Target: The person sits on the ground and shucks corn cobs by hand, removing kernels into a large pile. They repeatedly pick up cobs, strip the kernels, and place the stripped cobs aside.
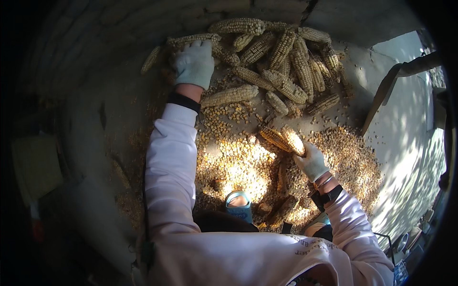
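Observation:
My left hand (pixel 195 62), in a white knit glove, reaches to the far left of a pile of corn ears. It lies over the near side of a pale ear of corn (pixel 193 38); its fingertips are hidden, so its grip cannot be made out. My right hand (pixel 311 161), gloved too, is shut on the near end of a sunlit ear of corn (pixel 294 140). Against that ear lies a darker orange ear or cob (pixel 274 138); whether my hand also holds it is unclear. Loose corn kernels (pixel 236 157) spread beneath.
Piled corn ears (pixel 282 50) lie against a wall (pixel 229 6). A heap of kernels (pixel 350 161) spreads at the right, beside a bent dark bar (pixel 384 89). Bare cobs (pixel 284 209) lie near my feet, one in a blue sandal (pixel 239 207). A brush-like tool (pixel 35 168) stands left.

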Motion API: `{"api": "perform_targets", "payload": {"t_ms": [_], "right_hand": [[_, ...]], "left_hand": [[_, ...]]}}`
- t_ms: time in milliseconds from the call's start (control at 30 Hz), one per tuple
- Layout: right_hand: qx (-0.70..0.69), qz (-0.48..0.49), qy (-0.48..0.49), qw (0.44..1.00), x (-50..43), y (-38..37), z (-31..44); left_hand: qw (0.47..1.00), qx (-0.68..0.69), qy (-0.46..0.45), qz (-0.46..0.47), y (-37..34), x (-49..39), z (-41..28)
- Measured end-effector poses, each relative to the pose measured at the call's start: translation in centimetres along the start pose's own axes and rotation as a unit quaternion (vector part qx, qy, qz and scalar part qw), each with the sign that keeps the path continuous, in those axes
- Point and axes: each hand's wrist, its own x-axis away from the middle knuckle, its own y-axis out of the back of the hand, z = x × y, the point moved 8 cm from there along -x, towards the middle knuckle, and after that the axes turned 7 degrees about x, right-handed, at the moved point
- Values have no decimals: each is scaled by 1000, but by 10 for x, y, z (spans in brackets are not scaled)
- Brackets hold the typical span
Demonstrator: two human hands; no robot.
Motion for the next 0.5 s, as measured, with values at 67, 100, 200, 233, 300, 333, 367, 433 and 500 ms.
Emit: {"api": "perform_targets", "payload": {"t_ms": [67, 100, 200, 233, 300, 333, 367, 433, 500], "right_hand": [[-42, 36, -11, 998, 3, -6, 5], [1, 51, -1, 999, 6, -8, 9], [19, 100, 66, 993, 13, -16, 26], [6, 129, 51, 990, 17, -21, 25], [21, 87, 107, 990, 19, -14, 31], [-6, 103, 77, 992, 21, -15, 23], [-13, 133, 42, 990, 20, -20, 14], [-56, 124, -18, 991, 19, -19, -1], [-170, 128, -108, 971, 20, -23, -17]], "left_hand": [[996, 0, -60, 63, -30, -17, -16], [993, -6, -82, 83, -44, -23, -25], [990, -78, -55, 109, -63, -35, -28], [995, -49, -51, 77, -56, -37, -28], [995, -59, -28, 77, -48, -37, -21], [999, 16, -3, 51, -39, -33, -15], [994, 97, 32, 49, -36, -28, -7], [985, 167, 22, 37, -33, -9, -2], [932, 338, 75, 107, -56, 9, 2]]}}
